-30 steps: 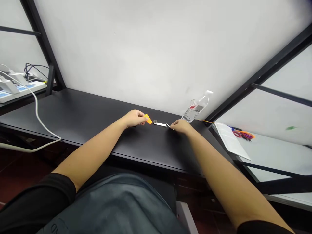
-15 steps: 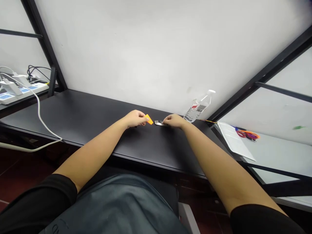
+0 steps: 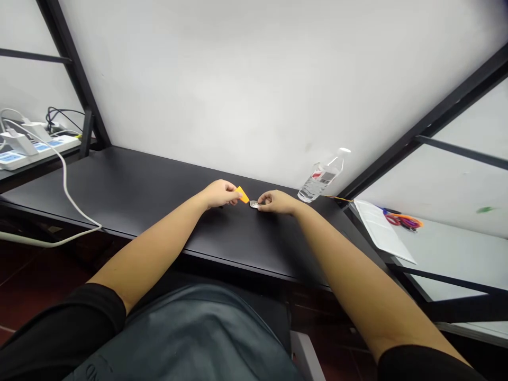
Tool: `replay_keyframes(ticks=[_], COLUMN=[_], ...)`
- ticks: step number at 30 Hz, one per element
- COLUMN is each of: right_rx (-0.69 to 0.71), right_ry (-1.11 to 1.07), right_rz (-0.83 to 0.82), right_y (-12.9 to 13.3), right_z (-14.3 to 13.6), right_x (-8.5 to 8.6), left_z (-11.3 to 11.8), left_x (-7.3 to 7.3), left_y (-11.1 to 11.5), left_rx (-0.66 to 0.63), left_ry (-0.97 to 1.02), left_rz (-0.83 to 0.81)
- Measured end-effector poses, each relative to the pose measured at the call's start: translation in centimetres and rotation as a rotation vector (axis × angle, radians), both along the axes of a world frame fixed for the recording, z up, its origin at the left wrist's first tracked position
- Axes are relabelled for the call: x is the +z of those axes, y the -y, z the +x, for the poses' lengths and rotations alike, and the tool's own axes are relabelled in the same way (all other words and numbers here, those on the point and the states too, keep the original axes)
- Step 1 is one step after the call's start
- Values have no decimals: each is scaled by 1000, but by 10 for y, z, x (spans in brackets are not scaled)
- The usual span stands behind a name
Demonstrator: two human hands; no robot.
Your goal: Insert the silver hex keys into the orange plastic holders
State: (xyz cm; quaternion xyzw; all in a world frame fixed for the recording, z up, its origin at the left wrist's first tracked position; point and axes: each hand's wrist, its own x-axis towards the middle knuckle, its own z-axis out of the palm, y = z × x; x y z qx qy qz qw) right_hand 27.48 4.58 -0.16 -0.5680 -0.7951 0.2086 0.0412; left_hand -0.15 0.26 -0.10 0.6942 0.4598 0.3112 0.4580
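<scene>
Nine o'clock is the way the right hand [image 3: 278, 202] has gone over the last second, sliding along the black tabletop [image 3: 159, 185] to the slotted silver metal piece [image 3: 254, 204], while the left hand [image 3: 218, 193] has kept nearly the same spot. Thumb and forefinger of the left hand pinch a flat orange piece [image 3: 242, 194], its free end pointing to about four o'clock, just beside the metal piece. The right hand's thumb and forefinger are curved around the metal piece's three o'clock end, the thumb at its near edge; whether they grip it firmly I cannot tell. The metal piece sits between the two hands, near the middle of the tabletop's width.

At two o'clock from the right hand stands a clear plastic water bottle [image 3: 321, 177] with a white cap, close to the wall [image 3: 222, 79]. Further off, between three and four o'clock, are a white folder [image 3: 383, 230] and a bundle of coloured cords [image 3: 402, 219]. Toward ten o'clock from the left hand, a white power strip [image 3: 39, 151] carries plugged-in adapters, and a white cable [image 3: 65, 185] loops over the tabletop's near edge.
</scene>
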Motion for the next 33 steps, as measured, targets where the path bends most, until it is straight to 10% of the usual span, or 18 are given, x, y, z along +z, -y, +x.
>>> replay_keyframes(ticks=[7, 18, 23, 27, 33], right_rx=[23, 90, 130, 104, -66], right_ry=[-18, -298, -42, 170, 256], right_rz=[69, 144, -241, -247, -117], right_y=[33, 37, 43, 48, 45], right_z=[4, -75, -71, -71, -60], right_x=[16, 45, 38, 34, 35], left_z=[-1, -34, -71, -56, -56], left_x=[1, 22, -1, -18, -14], left_y=[5, -21, -32, -30, -34], left_rx=[-74, 14, 187, 238, -67], left_ry=[-63, -130, -483, -601, -596], left_rz=[115, 307, 278, 269, 351])
